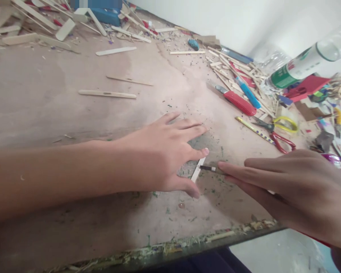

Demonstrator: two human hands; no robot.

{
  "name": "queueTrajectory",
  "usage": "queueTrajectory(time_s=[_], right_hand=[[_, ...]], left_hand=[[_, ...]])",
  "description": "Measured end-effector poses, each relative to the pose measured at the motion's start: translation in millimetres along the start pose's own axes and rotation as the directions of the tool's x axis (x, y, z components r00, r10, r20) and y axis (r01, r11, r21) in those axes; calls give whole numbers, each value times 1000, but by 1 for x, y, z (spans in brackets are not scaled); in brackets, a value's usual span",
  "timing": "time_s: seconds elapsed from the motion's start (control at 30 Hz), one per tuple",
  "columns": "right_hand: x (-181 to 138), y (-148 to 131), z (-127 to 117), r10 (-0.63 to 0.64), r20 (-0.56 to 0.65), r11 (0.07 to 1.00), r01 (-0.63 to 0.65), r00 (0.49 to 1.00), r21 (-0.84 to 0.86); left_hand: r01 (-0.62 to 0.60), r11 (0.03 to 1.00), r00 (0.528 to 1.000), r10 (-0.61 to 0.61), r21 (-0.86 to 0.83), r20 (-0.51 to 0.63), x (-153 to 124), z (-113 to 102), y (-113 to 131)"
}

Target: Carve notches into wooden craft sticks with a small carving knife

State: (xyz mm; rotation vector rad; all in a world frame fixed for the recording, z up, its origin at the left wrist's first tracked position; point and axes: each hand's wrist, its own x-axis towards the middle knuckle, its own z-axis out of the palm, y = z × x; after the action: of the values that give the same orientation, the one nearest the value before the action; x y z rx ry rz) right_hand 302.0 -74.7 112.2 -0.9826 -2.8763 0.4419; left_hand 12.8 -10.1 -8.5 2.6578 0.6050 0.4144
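My left hand [170, 151] lies on the table with its fingers spread. Its index fingertip and thumb press on a short, pale craft stick [198, 170], pinning it to the tabletop. From the right, my right hand [290, 189] grips a utility knife [213, 169] whose dark blade tip touches the middle of that stick. Most of the knife's handle is hidden by the fingers. Green specks and shavings are scattered around both hands.
Loose craft sticks [108, 94] lie beyond my left arm. To the right are a red utility knife [240, 103], scissors [272, 127] and a plastic bottle [298, 68]. Wood scraps [65, 28] pile up at the back left. The table's front edge [187, 246] carries shavings.
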Motion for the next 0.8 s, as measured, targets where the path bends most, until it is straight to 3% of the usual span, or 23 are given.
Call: queueTrajectory(time_s=[0.17, 0.37, 0.8], right_hand=[[-17, 11, 19, 139, -87, 969, -117, 987, 215], [-28, 3, 47, 310, -208, 904, -220, 928, 366], [-30, -4, 59, 195, -283, 976, -159, 939, 147]], left_hand=[[-7, 1000, 1000, 7, -7, -3, 1, -1, 1], [-10, 1000, 1000, 11, 8, -27, -3, 1, 0], [-28, 999, 998, 29, 24, -48, -7, 1, -1]])
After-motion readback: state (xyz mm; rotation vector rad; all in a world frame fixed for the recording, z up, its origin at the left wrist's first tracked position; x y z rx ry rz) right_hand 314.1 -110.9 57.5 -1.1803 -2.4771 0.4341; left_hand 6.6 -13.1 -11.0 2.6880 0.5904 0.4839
